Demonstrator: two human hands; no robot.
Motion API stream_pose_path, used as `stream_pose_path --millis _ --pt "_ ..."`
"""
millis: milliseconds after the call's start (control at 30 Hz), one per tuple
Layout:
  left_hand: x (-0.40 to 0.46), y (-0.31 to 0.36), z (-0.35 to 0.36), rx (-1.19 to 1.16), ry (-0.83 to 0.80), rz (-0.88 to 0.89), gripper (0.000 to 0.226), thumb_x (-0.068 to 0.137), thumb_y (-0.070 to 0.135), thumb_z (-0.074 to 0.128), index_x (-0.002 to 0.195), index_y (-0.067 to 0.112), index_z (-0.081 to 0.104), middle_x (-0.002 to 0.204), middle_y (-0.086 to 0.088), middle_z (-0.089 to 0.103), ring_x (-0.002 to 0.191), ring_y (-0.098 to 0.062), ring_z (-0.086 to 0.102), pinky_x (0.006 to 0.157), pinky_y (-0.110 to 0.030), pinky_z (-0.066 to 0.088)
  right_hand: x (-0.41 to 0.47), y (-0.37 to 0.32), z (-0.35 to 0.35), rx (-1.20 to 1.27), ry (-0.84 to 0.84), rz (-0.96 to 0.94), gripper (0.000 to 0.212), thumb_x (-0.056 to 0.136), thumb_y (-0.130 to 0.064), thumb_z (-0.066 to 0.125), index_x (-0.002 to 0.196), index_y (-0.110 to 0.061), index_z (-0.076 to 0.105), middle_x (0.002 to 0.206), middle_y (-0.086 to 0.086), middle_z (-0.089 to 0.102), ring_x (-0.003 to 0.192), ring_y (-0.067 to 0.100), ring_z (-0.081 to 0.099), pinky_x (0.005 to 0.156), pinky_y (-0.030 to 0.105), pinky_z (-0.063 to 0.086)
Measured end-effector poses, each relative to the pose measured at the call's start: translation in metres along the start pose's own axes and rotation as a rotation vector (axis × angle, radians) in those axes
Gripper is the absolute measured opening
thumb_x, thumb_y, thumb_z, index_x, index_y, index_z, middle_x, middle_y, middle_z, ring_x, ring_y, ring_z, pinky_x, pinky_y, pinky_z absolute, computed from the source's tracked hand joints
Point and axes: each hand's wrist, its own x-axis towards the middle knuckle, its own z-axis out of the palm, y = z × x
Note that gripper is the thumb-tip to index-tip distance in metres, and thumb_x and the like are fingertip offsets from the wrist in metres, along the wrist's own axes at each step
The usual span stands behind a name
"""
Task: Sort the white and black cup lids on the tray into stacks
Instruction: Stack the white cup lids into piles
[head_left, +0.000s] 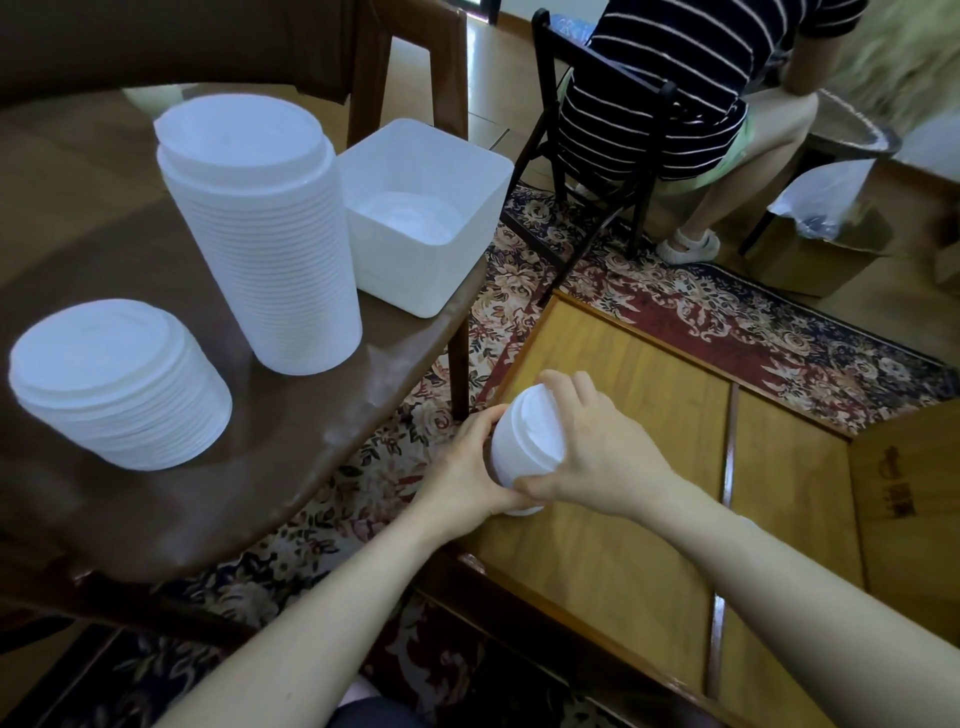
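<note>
Both my hands hold a small stack of white cup lids (524, 447) above the edge of a low yellow wooden table (623, 467). My left hand (467, 467) grips the stack from the left and below. My right hand (592, 447) curls over its top and right side. On the dark round table (291, 457) stand a tall stack of white lids (265, 239) and a shorter stack of white lids (119, 384) at the left. No black lid is visible.
A white square bin (421, 218) sits at the round table's far right edge with white lids inside. A person in a striped shirt sits on a black chair (613, 145) at the back. A patterned rug (727, 322) covers the floor.
</note>
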Motion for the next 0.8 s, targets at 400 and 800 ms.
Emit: stream_pose_path --millis 400,800 --pt "-0.005 0.007 -0.011 -0.033 -0.174 -0.013 0.112 0.065 0.045 0.088 0.154 0.043 0.020 0.158 0.020 0.028 0.144 -0.002 0.029 0.118 -0.034 0.030 -0.014 0.013 -0.012 0.338 -0.088 0.039 0.123 0.057 -0.074 0.075 0.152 -0.033 0.007 0.153 -0.018 0.013 0.136 0.011 0.030 0.106 0.036 0.037" --pt "-0.005 0.067 -0.008 -0.457 0.104 -0.276 0.032 0.099 0.035 0.058 0.129 0.031 0.067 0.132 0.011 0.064 0.123 -0.011 0.056 0.111 -0.043 0.042 -0.033 0.018 0.014 1.351 0.080 0.464 0.026 0.100 -0.035 0.049 0.122 -0.037 0.063 0.120 -0.012 0.067 0.117 0.013 0.059 0.089 0.039 0.055"
